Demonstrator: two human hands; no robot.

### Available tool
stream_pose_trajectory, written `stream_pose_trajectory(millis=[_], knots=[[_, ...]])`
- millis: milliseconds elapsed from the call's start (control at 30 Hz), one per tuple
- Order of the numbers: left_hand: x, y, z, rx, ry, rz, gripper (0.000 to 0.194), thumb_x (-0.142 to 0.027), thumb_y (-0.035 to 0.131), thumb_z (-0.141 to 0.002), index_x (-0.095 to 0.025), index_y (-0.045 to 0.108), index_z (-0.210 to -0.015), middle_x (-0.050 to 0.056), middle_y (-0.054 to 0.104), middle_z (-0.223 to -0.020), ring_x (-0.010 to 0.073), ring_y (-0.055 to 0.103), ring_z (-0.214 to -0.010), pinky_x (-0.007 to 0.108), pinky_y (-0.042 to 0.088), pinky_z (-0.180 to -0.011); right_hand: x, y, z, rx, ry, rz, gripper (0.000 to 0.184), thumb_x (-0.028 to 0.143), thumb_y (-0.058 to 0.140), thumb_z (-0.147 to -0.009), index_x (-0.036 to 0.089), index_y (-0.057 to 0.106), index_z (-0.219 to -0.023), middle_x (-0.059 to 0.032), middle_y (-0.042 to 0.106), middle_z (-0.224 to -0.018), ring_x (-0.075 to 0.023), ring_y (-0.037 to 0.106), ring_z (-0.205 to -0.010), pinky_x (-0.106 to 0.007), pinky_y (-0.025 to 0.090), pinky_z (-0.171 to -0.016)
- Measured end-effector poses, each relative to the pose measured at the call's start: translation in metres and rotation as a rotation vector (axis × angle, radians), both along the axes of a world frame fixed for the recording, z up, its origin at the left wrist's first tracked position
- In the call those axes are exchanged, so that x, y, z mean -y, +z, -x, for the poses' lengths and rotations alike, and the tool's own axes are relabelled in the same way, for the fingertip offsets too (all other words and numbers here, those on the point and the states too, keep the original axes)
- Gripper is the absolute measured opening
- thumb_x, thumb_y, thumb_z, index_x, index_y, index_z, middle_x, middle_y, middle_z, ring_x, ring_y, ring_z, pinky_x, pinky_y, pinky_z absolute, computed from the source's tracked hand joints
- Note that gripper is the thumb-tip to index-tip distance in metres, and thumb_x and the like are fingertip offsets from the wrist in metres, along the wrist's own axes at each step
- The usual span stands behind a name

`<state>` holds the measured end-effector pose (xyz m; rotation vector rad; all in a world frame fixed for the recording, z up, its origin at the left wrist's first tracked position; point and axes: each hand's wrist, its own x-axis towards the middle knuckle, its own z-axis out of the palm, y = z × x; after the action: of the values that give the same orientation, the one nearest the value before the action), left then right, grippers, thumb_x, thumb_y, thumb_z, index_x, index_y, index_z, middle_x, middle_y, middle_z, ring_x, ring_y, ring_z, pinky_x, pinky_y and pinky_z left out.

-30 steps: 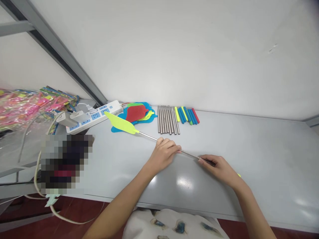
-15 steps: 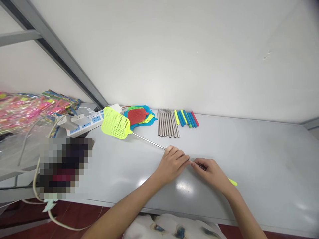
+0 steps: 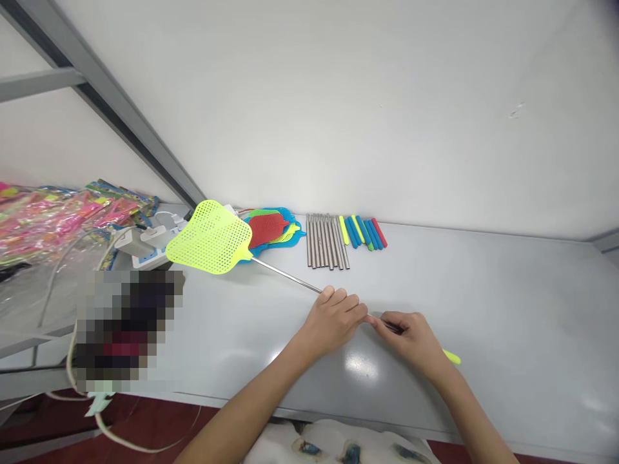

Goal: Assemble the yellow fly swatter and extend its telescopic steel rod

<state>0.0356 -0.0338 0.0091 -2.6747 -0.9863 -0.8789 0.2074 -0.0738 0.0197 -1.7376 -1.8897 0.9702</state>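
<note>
Working at the end of a fly swatter's metal handle (image 3: 285,274), the two hands sit close together in the middle of the table (image 3: 507,290), their fingertips almost touching. The left hand (image 3: 331,320) is curled over the handle and seems closed around it, while the right hand (image 3: 411,341) pinches the thin, dark-looking end between thumb and fingers. The handle runs up and to the left from them to the lime-green swatter head (image 3: 209,236), which looks lifted off the table and tilted, its left side overlapping a white power strip (image 3: 155,252) near the back-left corner. Just beyond the right hand, a lime-green foam grip (image 3: 452,356) pokes out, though the hand hides enough that I cannot tell whether it is joined to the handle or lying loose. Along the back edge of the table lie a pile of red, blue and yellow swatter heads (image 3: 271,227), a neat row of steel rods (image 3: 327,241), and a row of blue, green and red foam grips (image 3: 362,232). The step in hand appears to be work on the handle's end, with the head already attached. That calls for a firm left-hand hold, unhurried fingerwork on the right, and care that the long handle does not swing the head into the power strip.
</note>
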Motion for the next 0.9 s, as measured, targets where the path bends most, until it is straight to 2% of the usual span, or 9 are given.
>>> stream_pose_trajectory(millis=[133, 267, 600, 900], knots=[[-0.002, 0.002, 0.003, -0.013, -0.013, -0.003, 0.020, -0.027, 0.046, -0.083, -0.018, 0.049, -0.065, -0.002, 0.049, -0.060, 0.0114, 0.034, -0.060, 0.030, 0.023, -0.067, 0.001, 0.000, -0.001, 0.033, -0.035, -0.003, 0.047, 0.046, 0.044, -0.078, 0.017, 0.020, -0.050, 0.0032, 0.014, -0.055, -0.0084, 0.013, -0.053, -0.025, 0.014, -0.045], [-0.003, 0.004, 0.005, -0.029, -0.012, 0.009, 0.017, -0.026, 0.046, -0.083, -0.019, 0.051, -0.068, -0.002, 0.050, -0.061, 0.0116, 0.034, -0.061, 0.029, 0.023, -0.067, 0.001, 0.002, -0.005, 0.017, -0.008, 0.012, 0.047, 0.049, 0.042, -0.079, 0.017, 0.021, -0.052, 0.0034, 0.016, -0.054, -0.0082, 0.015, -0.052, -0.024, 0.016, -0.046], [-0.006, 0.008, 0.010, -0.040, -0.010, 0.027, 0.022, -0.031, 0.044, -0.085, -0.019, 0.052, -0.068, -0.002, 0.049, -0.060, 0.0112, 0.035, -0.060, 0.029, 0.023, -0.066, 0.001, 0.001, -0.012, 0.034, 0.025, 0.011, 0.043, 0.049, 0.039, -0.080, 0.016, 0.039, -0.052, 0.0032, 0.024, -0.052, -0.0078, 0.020, -0.050, -0.023, 0.019, -0.044], [-0.009, 0.012, 0.019, -0.034, -0.012, 0.060, 0.021, -0.029, 0.044, -0.085, -0.019, 0.053, -0.069, -0.003, 0.048, -0.060, 0.0108, 0.037, -0.060, 0.028, 0.023, -0.064, 0.001, 0.005, -0.012, 0.042, 0.035, 0.002, 0.043, 0.049, 0.039, -0.080, 0.017, 0.037, -0.051, 0.0030, 0.022, -0.051, -0.0079, 0.019, -0.050, -0.023, 0.019, -0.044]])
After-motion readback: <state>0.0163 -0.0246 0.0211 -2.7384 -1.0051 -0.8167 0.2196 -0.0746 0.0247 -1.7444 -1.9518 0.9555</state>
